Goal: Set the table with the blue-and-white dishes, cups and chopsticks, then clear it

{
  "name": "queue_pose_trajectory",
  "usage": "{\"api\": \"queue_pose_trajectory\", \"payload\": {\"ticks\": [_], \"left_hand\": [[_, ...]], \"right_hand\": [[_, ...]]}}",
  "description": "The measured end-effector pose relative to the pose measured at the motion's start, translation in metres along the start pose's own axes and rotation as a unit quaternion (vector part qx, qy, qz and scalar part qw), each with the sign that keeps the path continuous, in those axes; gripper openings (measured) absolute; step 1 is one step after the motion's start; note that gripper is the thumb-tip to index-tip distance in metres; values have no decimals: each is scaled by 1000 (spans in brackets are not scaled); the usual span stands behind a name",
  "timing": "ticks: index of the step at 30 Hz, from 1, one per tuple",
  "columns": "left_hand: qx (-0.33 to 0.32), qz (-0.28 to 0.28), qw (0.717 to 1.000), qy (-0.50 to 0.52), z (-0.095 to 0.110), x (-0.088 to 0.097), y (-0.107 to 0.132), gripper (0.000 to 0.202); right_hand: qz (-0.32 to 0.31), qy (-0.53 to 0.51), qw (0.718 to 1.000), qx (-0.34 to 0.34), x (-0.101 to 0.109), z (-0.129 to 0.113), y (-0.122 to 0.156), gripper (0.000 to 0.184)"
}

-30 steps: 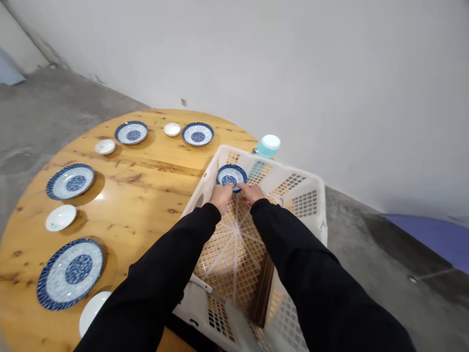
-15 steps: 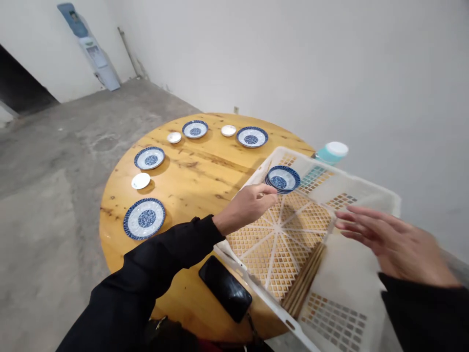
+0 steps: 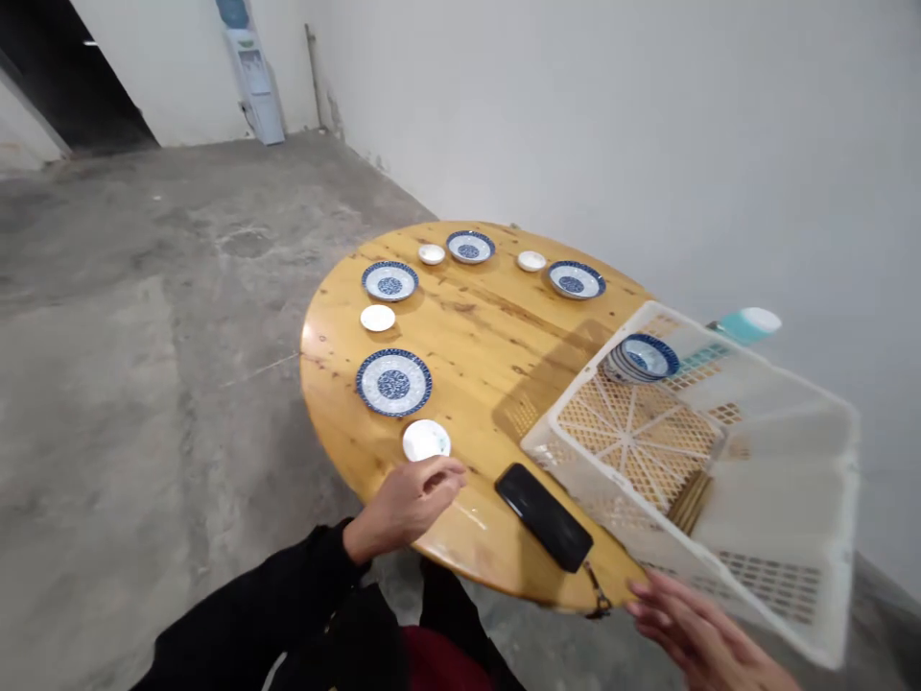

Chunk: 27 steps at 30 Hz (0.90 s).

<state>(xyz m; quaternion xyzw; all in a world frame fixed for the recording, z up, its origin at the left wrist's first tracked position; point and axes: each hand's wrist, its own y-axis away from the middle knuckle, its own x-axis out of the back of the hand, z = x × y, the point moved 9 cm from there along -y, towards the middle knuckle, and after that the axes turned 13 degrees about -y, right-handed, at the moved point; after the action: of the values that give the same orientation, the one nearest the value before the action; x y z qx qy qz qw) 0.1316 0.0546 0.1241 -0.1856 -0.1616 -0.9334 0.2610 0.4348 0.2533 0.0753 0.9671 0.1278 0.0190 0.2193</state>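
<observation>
The right hand [image 3: 709, 633], spread, is cut off below. The left hand [image 3: 417, 499] is loosely curled, seemingly empty; just beyond it, the white dish [image 3: 426, 440] would best be pinched by the rim. Its near edge is hidden; contact cannot be told. Past the right hand, sticks [image 3: 689, 499] are half-hidden by the basket [image 3: 791, 451].

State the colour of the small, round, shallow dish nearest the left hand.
The small round dish is white with a faint greenish mark; best in head view.
</observation>
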Motion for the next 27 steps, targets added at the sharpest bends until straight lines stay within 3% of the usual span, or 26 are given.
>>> {"api": "queue_pose_trajectory", "payload": {"ticks": [3, 7, 10, 12, 16, 21, 24, 27], "left_hand": [[101, 43, 994, 16, -81, 38, 75, 36], [223, 119, 963, 95, -176, 73, 173, 52], [280, 170, 935, 134, -227, 86, 223, 62], [300, 203, 919, 152, -250, 92, 240, 66], [297, 224, 914, 163, -264, 106, 234, 69], [292, 182, 928, 142, -262, 134, 201, 69], [300, 149, 935, 119, -267, 160, 178, 70], [315, 128, 936, 92, -277, 198, 154, 73]], "right_hand": [[-57, -30, 995, -73, -78, 49, 53, 59], [-193, -34, 969, -148, -181, 96, 116, 60], [-288, -30, 940, -178, -246, 117, 155, 59], [-329, -22, 925, -191, -280, 127, 170, 59], [-374, 7, 906, -199, -332, 145, 176, 53], [-404, 43, 887, -219, -389, 178, 163, 43], [-415, 48, 876, -241, -429, 202, 153, 37], [-401, 54, 874, -271, -474, 219, 137, 27]]}}
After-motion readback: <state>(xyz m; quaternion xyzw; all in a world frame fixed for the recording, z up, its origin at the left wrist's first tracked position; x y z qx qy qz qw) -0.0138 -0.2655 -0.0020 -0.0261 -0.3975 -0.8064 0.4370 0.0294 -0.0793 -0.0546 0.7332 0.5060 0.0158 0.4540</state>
